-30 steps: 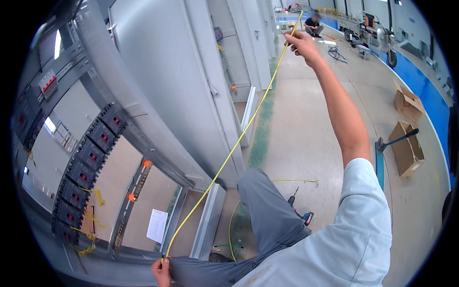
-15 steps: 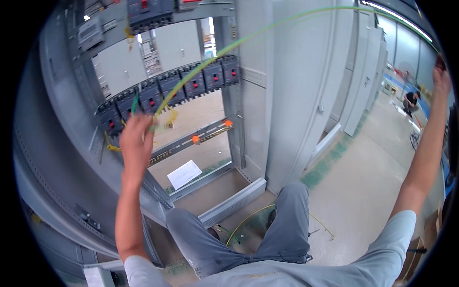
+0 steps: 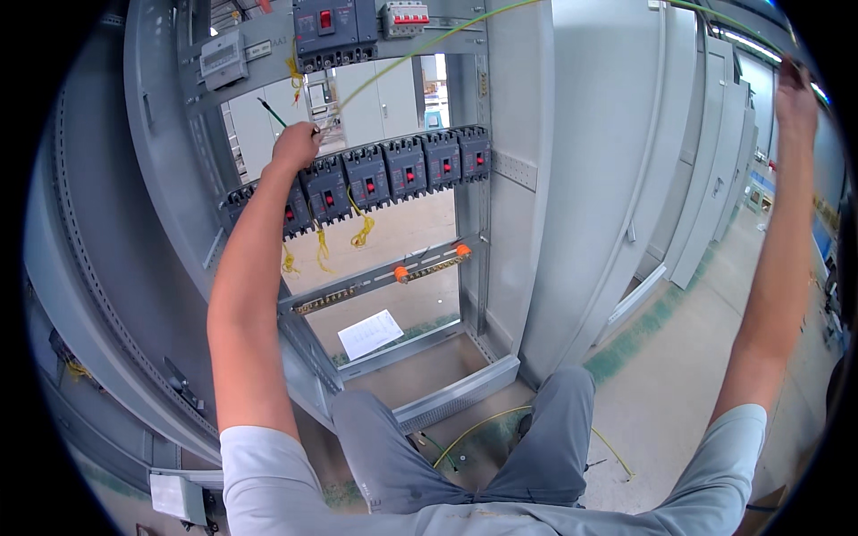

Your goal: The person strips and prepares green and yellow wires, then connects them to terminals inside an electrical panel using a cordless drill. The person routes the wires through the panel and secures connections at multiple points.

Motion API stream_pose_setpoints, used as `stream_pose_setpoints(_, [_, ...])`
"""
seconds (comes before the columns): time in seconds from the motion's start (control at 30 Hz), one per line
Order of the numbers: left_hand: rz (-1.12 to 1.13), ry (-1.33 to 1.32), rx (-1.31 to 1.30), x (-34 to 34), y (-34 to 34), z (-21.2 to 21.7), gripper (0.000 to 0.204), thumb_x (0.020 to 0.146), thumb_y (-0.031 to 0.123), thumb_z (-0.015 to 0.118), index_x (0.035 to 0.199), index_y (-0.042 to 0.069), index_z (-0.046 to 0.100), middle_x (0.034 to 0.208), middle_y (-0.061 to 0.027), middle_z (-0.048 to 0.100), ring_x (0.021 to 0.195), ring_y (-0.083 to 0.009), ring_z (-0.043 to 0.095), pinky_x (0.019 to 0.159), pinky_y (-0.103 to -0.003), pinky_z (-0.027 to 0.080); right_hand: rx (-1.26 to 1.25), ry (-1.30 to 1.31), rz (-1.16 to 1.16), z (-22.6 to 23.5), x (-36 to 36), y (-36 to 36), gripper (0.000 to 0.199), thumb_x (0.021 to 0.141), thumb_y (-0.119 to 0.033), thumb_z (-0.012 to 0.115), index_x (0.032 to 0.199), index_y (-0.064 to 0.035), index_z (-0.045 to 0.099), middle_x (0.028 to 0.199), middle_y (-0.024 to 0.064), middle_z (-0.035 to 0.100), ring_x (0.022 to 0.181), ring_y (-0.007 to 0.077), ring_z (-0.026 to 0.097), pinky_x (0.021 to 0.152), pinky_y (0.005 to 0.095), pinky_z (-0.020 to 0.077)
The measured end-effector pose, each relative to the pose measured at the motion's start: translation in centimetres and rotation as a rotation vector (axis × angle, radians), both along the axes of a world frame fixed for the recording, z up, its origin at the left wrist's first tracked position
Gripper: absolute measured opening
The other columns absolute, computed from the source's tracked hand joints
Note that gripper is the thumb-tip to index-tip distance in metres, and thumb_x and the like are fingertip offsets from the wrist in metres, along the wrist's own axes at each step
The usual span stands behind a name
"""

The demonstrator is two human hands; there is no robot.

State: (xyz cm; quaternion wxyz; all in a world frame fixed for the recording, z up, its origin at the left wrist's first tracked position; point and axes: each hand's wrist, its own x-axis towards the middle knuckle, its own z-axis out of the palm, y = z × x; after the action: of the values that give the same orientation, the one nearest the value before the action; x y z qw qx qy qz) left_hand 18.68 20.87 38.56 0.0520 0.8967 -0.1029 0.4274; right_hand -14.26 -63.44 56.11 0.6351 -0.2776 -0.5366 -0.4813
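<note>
My left hand (image 3: 298, 146) is closed around a green-and-yellow wire (image 3: 393, 65) in front of the open cabinet frame. A short green end with a dark tip sticks out on its left side, above the row of dark breakers (image 3: 366, 174). From this hand the wire rises to the right, leaves the top edge and comes back in at the upper right. There my right hand (image 3: 794, 105), raised on an outstretched arm, is closed on the wire. Its fingertips are dim near the picture's rim.
A larger breaker (image 3: 329, 27) and a meter (image 3: 222, 59) sit above. Yellow thin wires (image 3: 362, 230) dangle below the breaker row. Lower down is a rail with orange insulators (image 3: 401, 274). A paper sheet (image 3: 370, 334) and a loose wire (image 3: 483, 424) lie low by my legs.
My left hand has risen and moved right, from beside the breakers to above their left part, carrying the wire. My right hand has shifted slightly up and left. The view has shifted too.
</note>
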Motion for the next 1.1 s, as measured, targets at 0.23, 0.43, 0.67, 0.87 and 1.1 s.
stream_pose_setpoints(0.23, [-0.3, 0.036, -0.212, 0.2, 0.9, -3.6, 0.034, 0.099, 0.029, 0.06, 0.111, -0.002, 0.07, 0.09, -0.0177, 0.072, 0.086, -0.0294, 0.07, 0.081, -0.038, 0.053, 0.122, 0.25, -0.159, -1.5, 15.9, 25.8, 0.015, 0.101, -0.009, 0.057, 0.114, -0.0036, 0.061, 0.096, 0.0112, 0.069, 0.085, 0.0242, 0.071, 0.08, 0.0362, 0.0604])
stream_pose_setpoints(0.43, [-0.633, -0.055, -0.221, -1.4, -4.2, -2.6, 0.029, 0.1, 0.026, 0.06, 0.111, 0.001, 0.071, 0.094, -0.0193, 0.072, 0.091, -0.0357, 0.07, 0.081, -0.038, 0.053, -0.08, 0.496, -0.068, -6.7, 27.1, 37.5, 0.016, 0.099, -0.012, 0.061, 0.109, 0.0003, 0.061, 0.092, 0.0135, 0.068, 0.083, 0.0243, 0.07, 0.081, 0.0359, 0.0599])
stream_pose_setpoints(0.67, [-0.858, 0.032, -0.383, 2.0, -10.7, -0.4, 0.036, 0.103, 0.028, 0.06, 0.119, -0.003, 0.068, 0.103, -0.0094, 0.073, 0.096, -0.0159, 0.068, 0.088, -0.03, 0.052, -0.286, 0.801, 0.001, -14.3, 35.1, 45.4, 0.025, 0.101, -0.015, 0.062, 0.119, 0.0038, 0.06, 0.104, 0.0174, 0.07, 0.089, 0.0273, 0.075, 0.082, 0.0365, 0.0638])
stream_pose_setpoints(0.87, [-0.933, 0.006, -0.431, 4.3, -17.4, 2.1, 0.041, 0.104, 0.03, 0.058, 0.131, 0.0, 0.062, 0.11, -0.011, 0.072, 0.1, -0.0177, 0.069, 0.088, -0.032, 0.054, -0.425, 0.903, -0.059, -17.3, 39.5, 47.0, 0.023, 0.099, -0.016, 0.066, 0.115, 0.0009, 0.065, 0.101, 0.0133, 0.071, 0.085, 0.0228, 0.074, 0.072, 0.0329, 0.062])
stream_pose_setpoints(1.1, [-1.044, 0.069, -0.53, 6.6, -22.7, 4.5, 0.05, 0.104, 0.034, 0.059, 0.148, 0.012, 0.051, 0.125, -0.0103, 0.068, 0.111, -0.0188, 0.067, 0.092, -0.034, 0.055, -0.52, 0.948, -0.243, -19.7, 42.3, 47.8, 0.021, 0.097, -0.021, 0.067, 0.103, -0.0016, 0.067, 0.091, 0.0087, 0.073, 0.072, 0.0164, 0.071, 0.058, 0.0294, 0.0534])
